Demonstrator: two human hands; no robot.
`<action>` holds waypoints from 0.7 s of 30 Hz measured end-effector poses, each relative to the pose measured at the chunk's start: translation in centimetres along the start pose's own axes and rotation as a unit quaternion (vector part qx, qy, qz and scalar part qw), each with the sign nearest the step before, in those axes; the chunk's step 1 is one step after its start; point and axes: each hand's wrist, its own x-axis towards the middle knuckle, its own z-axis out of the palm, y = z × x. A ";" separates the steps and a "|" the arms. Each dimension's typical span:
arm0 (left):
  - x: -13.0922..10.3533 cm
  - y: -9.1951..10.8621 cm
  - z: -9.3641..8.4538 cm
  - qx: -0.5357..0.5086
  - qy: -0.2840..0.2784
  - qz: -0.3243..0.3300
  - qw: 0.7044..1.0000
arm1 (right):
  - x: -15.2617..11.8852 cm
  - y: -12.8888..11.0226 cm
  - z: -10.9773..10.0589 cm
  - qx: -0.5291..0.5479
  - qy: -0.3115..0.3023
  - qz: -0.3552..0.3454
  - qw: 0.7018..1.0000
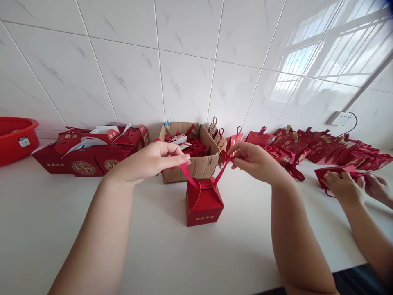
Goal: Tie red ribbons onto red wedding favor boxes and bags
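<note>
A small red gift box with gold lettering stands upright on the white table, its top flaps folded together. A red ribbon comes out of the top on both sides. My left hand pinches one end of it, up and to the left of the box. The other end is pinched in my right hand, up and to the right. Both lengths of ribbon slant outward from the box top. Right behind the box sits an open cardboard carton holding red ribbons and tags.
Red gift boxes are grouped at the left, beside a red plastic basin. Many red bags lie at the back right. A co-worker's hands handle a red box at the right. A tiled wall borders the table.
</note>
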 end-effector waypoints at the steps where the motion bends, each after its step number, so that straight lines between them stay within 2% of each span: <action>1: 0.0 0.1 0.0 -0.020 0.001 0.011 1.000 | 0.0 -0.1 0.0 0.011 0.018 -0.006 1.000; 6: -0.4 0.4 -0.1 -0.087 -0.009 0.044 0.995 | -0.4 -0.7 -0.1 0.086 0.093 -0.027 0.992; 9: -0.5 0.7 -0.2 -0.117 -0.030 0.054 0.991 | -0.4 -0.9 -0.2 0.138 0.105 -0.029 0.984; 12: -0.3 0.9 -0.1 -0.182 -0.021 0.054 0.982 | -0.4 -0.8 -0.3 0.194 0.087 -0.031 0.977; 18: 0.0 0.9 0.2 -0.327 0.040 0.067 0.942 | -0.2 -0.2 -0.6 0.293 0.036 -0.035 0.955; 21: 0.0 0.9 0.2 -0.382 0.080 0.065 0.918 | -0.1 0.4 -0.8 0.330 -0.010 -0.038 0.943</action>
